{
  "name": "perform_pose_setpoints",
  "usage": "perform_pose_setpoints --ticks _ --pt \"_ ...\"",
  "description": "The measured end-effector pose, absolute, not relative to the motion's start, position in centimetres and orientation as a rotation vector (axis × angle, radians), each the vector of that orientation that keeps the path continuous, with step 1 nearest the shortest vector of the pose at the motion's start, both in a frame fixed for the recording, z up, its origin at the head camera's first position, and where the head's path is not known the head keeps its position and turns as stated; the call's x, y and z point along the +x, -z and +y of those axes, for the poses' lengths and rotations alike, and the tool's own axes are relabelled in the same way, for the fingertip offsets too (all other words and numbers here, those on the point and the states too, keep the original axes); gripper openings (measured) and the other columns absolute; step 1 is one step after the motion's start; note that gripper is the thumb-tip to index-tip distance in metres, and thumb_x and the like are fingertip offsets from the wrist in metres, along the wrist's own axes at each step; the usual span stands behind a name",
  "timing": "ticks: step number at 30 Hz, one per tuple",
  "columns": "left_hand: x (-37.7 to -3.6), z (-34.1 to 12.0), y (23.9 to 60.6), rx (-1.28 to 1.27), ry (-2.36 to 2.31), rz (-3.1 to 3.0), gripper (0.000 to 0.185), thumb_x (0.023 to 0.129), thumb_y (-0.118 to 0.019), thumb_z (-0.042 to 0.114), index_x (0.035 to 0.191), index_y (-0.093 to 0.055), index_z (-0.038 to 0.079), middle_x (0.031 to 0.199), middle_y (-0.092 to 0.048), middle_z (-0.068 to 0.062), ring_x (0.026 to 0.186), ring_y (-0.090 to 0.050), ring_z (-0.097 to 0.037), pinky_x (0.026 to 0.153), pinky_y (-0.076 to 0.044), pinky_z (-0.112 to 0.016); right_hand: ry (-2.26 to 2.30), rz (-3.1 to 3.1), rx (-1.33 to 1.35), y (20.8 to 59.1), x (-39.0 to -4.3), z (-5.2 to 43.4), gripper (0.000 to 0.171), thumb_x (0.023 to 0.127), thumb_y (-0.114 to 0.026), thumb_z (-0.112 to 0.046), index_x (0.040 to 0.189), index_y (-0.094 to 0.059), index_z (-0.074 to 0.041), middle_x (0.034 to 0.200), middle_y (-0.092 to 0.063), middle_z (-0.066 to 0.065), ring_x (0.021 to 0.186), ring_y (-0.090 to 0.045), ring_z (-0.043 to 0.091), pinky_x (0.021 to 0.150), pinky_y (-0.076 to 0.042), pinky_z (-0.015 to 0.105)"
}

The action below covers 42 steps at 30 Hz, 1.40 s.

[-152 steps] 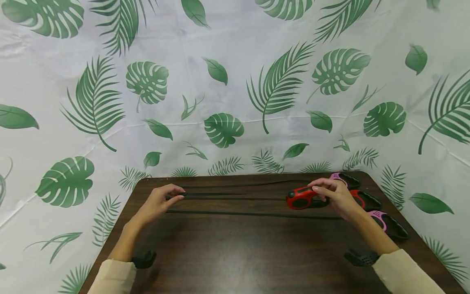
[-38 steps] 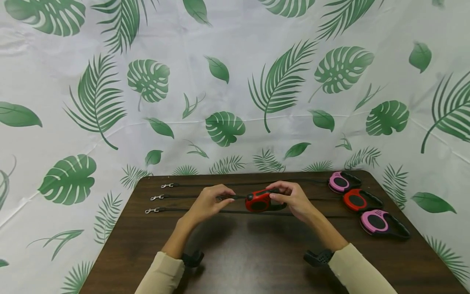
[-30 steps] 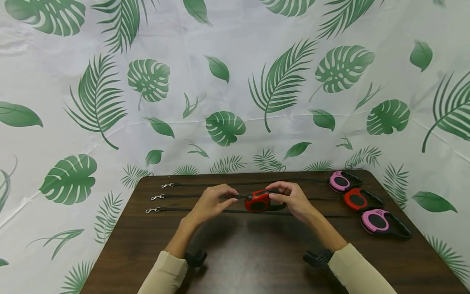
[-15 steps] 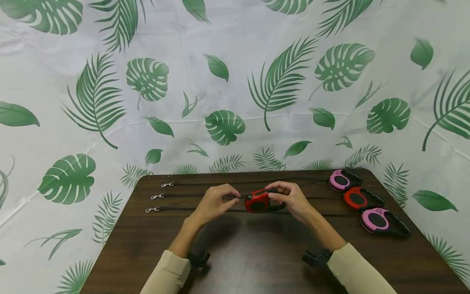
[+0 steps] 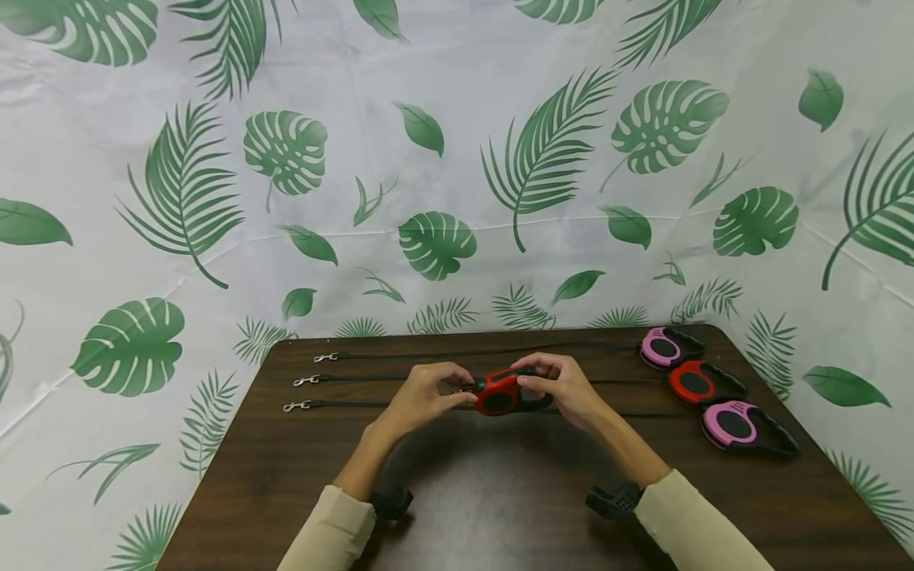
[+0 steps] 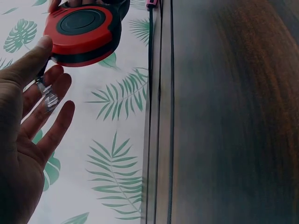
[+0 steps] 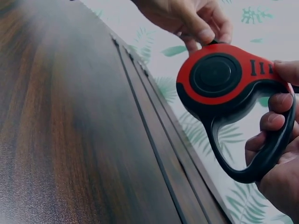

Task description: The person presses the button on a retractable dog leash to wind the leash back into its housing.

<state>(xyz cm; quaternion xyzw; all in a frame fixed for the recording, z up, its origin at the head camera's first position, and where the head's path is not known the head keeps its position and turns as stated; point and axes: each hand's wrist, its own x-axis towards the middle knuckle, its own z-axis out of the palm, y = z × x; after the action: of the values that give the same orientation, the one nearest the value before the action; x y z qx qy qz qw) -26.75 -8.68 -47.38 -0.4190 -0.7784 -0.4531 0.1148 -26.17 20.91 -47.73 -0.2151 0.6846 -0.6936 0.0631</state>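
While both hands hold the red leash (image 5: 497, 392), three leashes (image 5: 735, 427) lie extended behind — right.

Over the dark wooden table (image 5: 500, 507), the right hand (image 5: 564, 388) grips a red retractable leash (image 5: 498, 391), its fingers (image 5: 531, 383) curled round the black handle end. The left hand (image 5: 424, 394) pinches at the leash's nose, fingertips touching the red housing. Beyond and under the fingers, three black cords (image 5: 400, 404) lie stretched across the table, each ending in a metal clip (image 5: 294, 407) well left of the left hand. Well right of the right hand's fingers lie three more housings in a row: pink (image 5: 660, 346), red (image 5: 691, 385), pink (image 5: 731, 426).
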Motion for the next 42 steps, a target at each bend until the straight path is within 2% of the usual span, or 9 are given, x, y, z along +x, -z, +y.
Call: perform_pose_setpoints --ticks 3,8,22,28,31,38,42 --pt "-26.8 -8.6 47.7 -1.217 1.369 -2.295 0.027 0.084 -0.090 0.006 0.105 -0.074 0.005 0.101 -0.078 -0.008 0.088 -0.075 -0.017 0.078 -0.064 -0.046 2.097 2.077 -0.640 47.8 -26.1 20.9 0.020 0.098 -0.072 -0.004 0.118 -0.075 -0.003 0.076 -0.061 -0.004 0.069 -0.049 0.018 0.067 -0.046 0.028" --pt "-26.8 -8.5 48.0 -1.193 1.402 -2.296 0.029 0.084 -0.090 0.005 0.107 -0.073 0.003 0.103 -0.078 -0.011 0.089 -0.077 -0.021 0.078 -0.065 -0.046 2.104 2.077 -0.612 47.8 -25.9 20.6 0.022 0.098 -0.073 -0.006 0.119 -0.074 0.000 0.076 -0.060 -0.003 0.069 -0.050 0.018 0.067 -0.046 0.027" --pt "-26.6 -9.1 48.1 -1.173 1.386 -2.441 0.031 0.088 -0.087 0.006 0.116 -0.073 0.003 0.111 -0.078 -0.011 0.095 -0.077 -0.022 0.085 -0.063 -0.031 2.078 2.047 -0.456 48.5 -25.4 19.7 0.032 0.098 -0.075 -0.010 0.124 -0.069 0.007 0.078 -0.063 0.000 0.070 -0.051 0.016 0.070 -0.045 0.029" --pt "-26.3 -9.5 48.5 -1.203 1.386 -2.535 0.032 0.091 -0.085 0.009 0.121 -0.074 0.004 0.112 -0.079 -0.009 0.098 -0.077 -0.019 0.085 -0.061 -0.025 2.042 2.020 -0.391 49.2 -25.1 19.5 0.030 0.098 -0.077 -0.014 0.123 -0.072 0.001 0.075 -0.059 0.002 0.071 -0.051 0.019 0.078 -0.043 0.033" --pt "-26.2 -9.6 48.7 -1.209 1.409 -2.544 0.032 0.091 -0.084 0.010 0.121 -0.074 0.004 0.111 -0.079 -0.009 0.098 -0.077 -0.019 0.084 -0.062 -0.025 2.036 1.998 -0.356 49.4 -24.9 19.5 0.029 0.097 -0.079 -0.016 0.122 -0.074 -0.002 0.075 -0.060 0.003 0.072 -0.052 0.019 0.080 -0.042 0.034" --pt "-25.8 -9.7 49.0 -1.269 1.476 -2.543 0.033 0.092 -0.084 0.012 0.122 -0.073 0.003 0.112 -0.079 -0.011 0.100 -0.076 -0.018 0.087 -0.062 -0.027 2.011 1.940 -0.358 49.8 -24.3 19.1 0.029 0.098 -0.076 -0.013 0.124 -0.072 -0.001 0.082 -0.067 -0.001 0.073 -0.054 0.016 0.073 -0.042 0.028" --pt "-25.5 -9.9 49.2 -1.264 1.508 -2.578 0.032 0.093 -0.083 0.013 0.122 -0.073 0.003 0.112 -0.078 -0.011 0.099 -0.077 -0.019 0.084 -0.062 -0.026 2.013 1.889 -0.357 50.1 -23.9 18.7 0.031 0.098 -0.075 -0.012 0.126 -0.070 0.002 0.089 -0.072 -0.003 0.075 -0.055 0.015 0.072 -0.044 0.026"
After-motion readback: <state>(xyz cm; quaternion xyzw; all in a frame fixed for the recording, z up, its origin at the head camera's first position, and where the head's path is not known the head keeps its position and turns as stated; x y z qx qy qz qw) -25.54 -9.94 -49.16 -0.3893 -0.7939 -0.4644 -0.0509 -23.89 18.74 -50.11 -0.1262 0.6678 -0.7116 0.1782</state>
